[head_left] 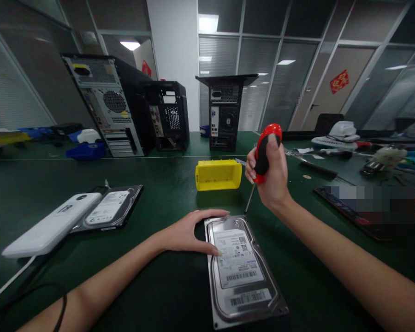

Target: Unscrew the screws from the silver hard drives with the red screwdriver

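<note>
A silver hard drive (242, 272) with a white label lies flat on the dark green table, near the front centre. My left hand (190, 233) holds its upper left part, with the thumb on the label and the fingers along the far edge. My right hand (271, 173) is wrapped round the red and black handle of a screwdriver (263, 152), which is tilted. The screwdriver's tip meets the drive's far right corner; a screw there is too small to make out. Beyond the drive stands a yellow bin (218, 176), its open side facing me.
On the left, a white power bank (55, 223) with a cable rests against another hard drive (107, 207). Computer cases (124, 106) stand at the back. A dark flat panel (349, 212) lies on the right, with a person's hand at the far right edge.
</note>
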The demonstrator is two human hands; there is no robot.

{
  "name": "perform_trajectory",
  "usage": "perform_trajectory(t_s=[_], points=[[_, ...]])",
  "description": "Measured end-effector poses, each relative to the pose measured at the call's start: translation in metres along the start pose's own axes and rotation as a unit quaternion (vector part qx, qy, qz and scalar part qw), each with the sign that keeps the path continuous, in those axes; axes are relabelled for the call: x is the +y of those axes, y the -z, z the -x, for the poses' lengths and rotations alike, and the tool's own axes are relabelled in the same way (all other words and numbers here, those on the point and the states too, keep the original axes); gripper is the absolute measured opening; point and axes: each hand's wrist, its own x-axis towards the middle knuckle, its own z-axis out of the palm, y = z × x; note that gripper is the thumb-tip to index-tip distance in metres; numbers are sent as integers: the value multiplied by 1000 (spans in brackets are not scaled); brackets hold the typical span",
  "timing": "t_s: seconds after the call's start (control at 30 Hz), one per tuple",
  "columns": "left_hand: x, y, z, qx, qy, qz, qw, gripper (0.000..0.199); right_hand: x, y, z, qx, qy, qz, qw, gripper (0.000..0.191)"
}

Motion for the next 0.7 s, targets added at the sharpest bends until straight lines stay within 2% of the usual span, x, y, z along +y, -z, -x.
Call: perform_trajectory(t_s=[0.2,0.37,0.5,0.7], points=[[2,1,2,2,16,-7,1000,81,2,2,-2,12,-1,-4,1000,34],[2,0,2,1,10,-7,1000,81,3,4,-1,0,-31,-5,999,47],[2,0,1,1,8,4,1000,81,0,2,0,3,-14,-9,1000,37],[2,0,1,2,15,1,1000,81,1,0,-1,13,-1,3,1000,35]])
